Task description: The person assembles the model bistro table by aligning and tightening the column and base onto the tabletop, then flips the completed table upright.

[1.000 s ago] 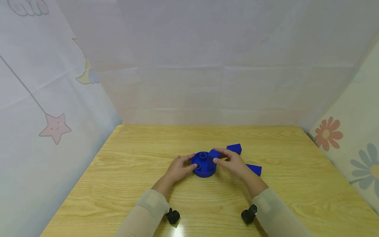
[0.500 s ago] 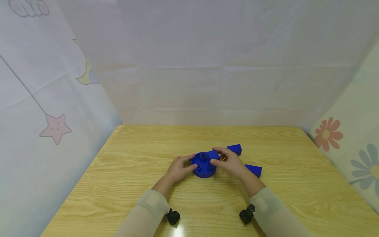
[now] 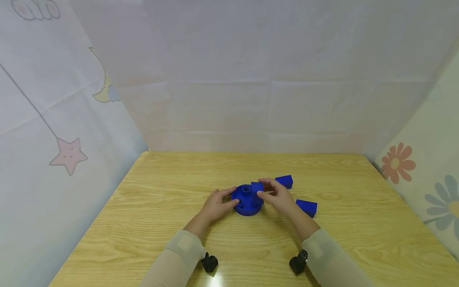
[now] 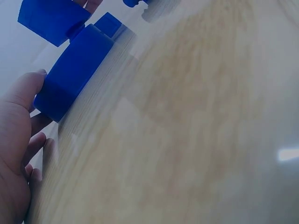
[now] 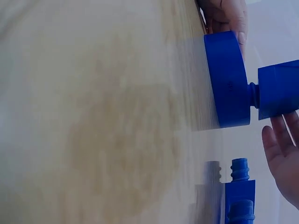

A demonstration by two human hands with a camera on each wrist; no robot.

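A blue round base (image 3: 246,204) lies on the wooden table (image 3: 150,223), also seen edge-on in the left wrist view (image 4: 74,72) and the right wrist view (image 5: 229,79). My left hand (image 3: 216,205) holds its left side, thumb (image 4: 21,93) against the rim. My right hand (image 3: 277,196) pinches a blue block (image 3: 257,190) that stands over the base's right part. A short peg joins this block (image 5: 279,88) to the base. The right hand's fingers (image 5: 282,158) lie just beside the block.
Two more blue blocks lie right of the base, one farther back (image 3: 285,181) and one nearer (image 3: 306,207). A pegged blue piece (image 5: 239,196) shows in the right wrist view. Printed fabric walls (image 3: 53,119) enclose the table on three sides.
My right hand has shifted the blue block slightly left and lowered it onto the base's right part. The left hand and the base have stayed put.
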